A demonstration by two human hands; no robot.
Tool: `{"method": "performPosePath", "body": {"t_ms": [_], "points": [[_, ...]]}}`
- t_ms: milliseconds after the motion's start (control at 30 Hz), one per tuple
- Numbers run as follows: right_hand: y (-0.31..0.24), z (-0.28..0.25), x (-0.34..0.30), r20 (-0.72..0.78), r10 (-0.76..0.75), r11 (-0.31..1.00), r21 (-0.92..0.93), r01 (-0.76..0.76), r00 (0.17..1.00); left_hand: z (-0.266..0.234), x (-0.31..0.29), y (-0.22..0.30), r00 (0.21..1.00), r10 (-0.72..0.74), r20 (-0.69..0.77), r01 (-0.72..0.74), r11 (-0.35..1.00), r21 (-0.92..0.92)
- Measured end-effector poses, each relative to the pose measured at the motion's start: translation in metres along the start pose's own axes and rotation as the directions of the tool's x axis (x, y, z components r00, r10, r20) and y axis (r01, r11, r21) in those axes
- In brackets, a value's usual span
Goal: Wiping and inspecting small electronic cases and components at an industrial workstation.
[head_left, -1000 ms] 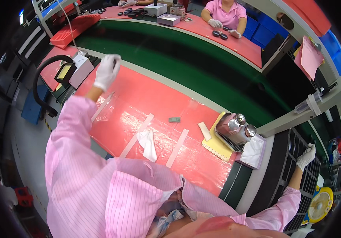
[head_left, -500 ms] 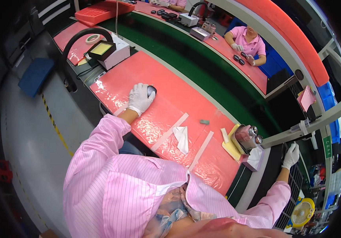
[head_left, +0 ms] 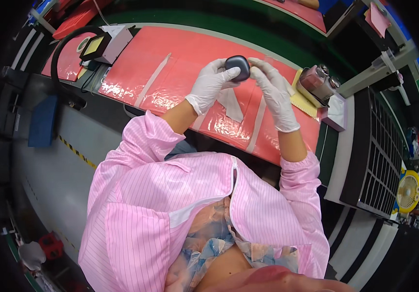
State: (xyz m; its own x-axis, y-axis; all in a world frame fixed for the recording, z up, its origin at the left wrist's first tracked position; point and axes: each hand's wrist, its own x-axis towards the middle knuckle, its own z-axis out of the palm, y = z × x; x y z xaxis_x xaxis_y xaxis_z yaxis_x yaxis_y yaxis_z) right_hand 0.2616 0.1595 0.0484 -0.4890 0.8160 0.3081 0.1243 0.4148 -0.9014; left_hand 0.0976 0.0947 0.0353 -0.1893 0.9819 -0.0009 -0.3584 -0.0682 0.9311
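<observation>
My left hand [head_left: 213, 83] grips a small rounded dark case [head_left: 238, 68] with a glossy face, like an earbud charging case. The thumb lies across its lower left edge, and the case is held up above the red bench mat [head_left: 136, 63]. Close to the case's right edge is my right hand [head_left: 273, 92], thumb and fingers drawn together in a pinch. Whatever sits between those fingertips is too small to make out. Both hands wear white gloves. Below the hands a white cloth [head_left: 232, 108] lies on the mat.
Two metal-topped bottles [head_left: 319, 80] stand by a yellow pad [head_left: 303, 103] and a tissue box [head_left: 335, 112] at right. Beyond them sits a black gridded tray [head_left: 377, 155] near a yellow fan [head_left: 408, 191]. A boxy device with a black hose [head_left: 114, 44] stands at left.
My left hand has lifted the case off the mat and brought it rightward. My right hand has come back from the black tray at right to the case. The view has shifted.
</observation>
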Motion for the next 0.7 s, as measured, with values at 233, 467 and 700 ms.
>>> {"method": "performPosePath", "body": {"t_ms": [233, 467, 700], "points": [[0.042, 0.017, 0.009, 0.072, 0.180, 0.881, 0.432, -0.193, 0.981, -0.012, 0.016, -0.011, 0.997, -0.080, -0.006, 0.080, 0.988, 0.130], [0.077, 0.009, 0.008, -0.143, 0.194, 0.924, 0.359, -0.132, 0.971, 0.004, 0.058, -0.037, 0.967, -0.177, 0.183, 0.149, 0.976, 0.160], [0.063, -0.004, 0.016, -0.169, 0.070, 0.997, -0.028, -0.076, 0.983, 0.020, 0.087, -0.046, 0.987, 0.091, 0.133, -0.142, 0.882, 0.448]]}}
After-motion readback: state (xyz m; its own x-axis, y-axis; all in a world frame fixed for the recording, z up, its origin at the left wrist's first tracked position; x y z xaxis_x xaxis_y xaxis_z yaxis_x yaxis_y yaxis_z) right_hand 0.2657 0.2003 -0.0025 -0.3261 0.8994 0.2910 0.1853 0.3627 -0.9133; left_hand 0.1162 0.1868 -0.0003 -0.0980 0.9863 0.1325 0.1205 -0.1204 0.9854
